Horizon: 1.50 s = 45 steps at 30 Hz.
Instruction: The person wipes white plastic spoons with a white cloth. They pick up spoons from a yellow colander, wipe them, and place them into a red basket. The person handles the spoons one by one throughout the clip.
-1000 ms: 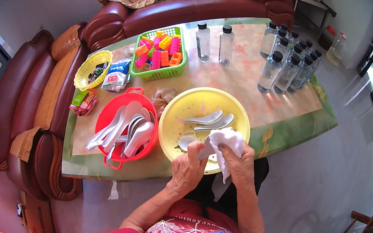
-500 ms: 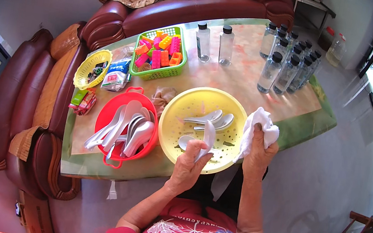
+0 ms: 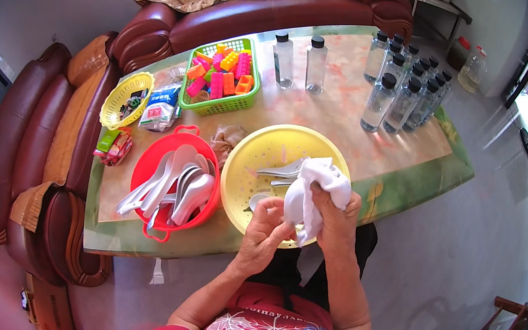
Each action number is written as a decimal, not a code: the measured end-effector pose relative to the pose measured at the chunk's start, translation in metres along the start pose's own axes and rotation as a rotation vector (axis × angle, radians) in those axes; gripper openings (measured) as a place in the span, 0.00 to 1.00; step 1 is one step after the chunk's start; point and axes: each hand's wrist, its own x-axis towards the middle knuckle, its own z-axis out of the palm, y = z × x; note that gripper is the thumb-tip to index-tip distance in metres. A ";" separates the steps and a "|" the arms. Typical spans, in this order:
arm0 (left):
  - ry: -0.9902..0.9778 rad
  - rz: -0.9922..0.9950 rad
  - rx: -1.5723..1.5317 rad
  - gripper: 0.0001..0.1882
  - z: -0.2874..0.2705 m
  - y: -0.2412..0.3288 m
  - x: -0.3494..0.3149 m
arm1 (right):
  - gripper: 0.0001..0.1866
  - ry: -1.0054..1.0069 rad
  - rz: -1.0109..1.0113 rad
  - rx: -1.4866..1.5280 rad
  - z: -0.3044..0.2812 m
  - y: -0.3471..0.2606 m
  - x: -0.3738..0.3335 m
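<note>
My left hand [image 3: 262,236] pinches a white soup spoon [image 3: 294,203] over the near right part of a yellow perforated basin [image 3: 248,156]. My right hand [image 3: 337,224] grips a white cloth [image 3: 330,177], which is pressed against the spoon and covers part of it. Several more white spoons [image 3: 287,168] lie inside the yellow basin, partly hidden behind the cloth. To the left stands a red colander [image 3: 153,149] with two loop handles, heaped with white spoons and larger ladle-like spoons [image 3: 171,179].
A green basket [image 3: 249,99] of colourful toy blocks stands beyond the red colander, near a small yellow basket [image 3: 111,103] and a plastic packet [image 3: 160,110]. Several clear bottles [image 3: 381,100] with black caps stand at the far right of the table [image 3: 410,179]. A crumpled brown cloth [image 3: 227,141] lies between the basins.
My right hand has brought the white cloth left and down, from beside the yellow basin onto the spoon. My left hand keeps its hold on the spoon, almost in place.
</note>
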 end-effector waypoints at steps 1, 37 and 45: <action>0.084 0.105 0.108 0.19 0.011 0.002 0.000 | 0.11 0.009 0.002 0.012 0.001 0.000 0.000; -0.052 -0.377 -0.872 0.23 -0.017 -0.021 0.007 | 0.25 -0.038 -0.673 -1.147 0.008 0.026 -0.005; 0.232 -0.360 -0.775 0.24 -0.007 -0.006 0.014 | 0.25 -0.349 -0.448 -1.100 0.010 0.016 -0.024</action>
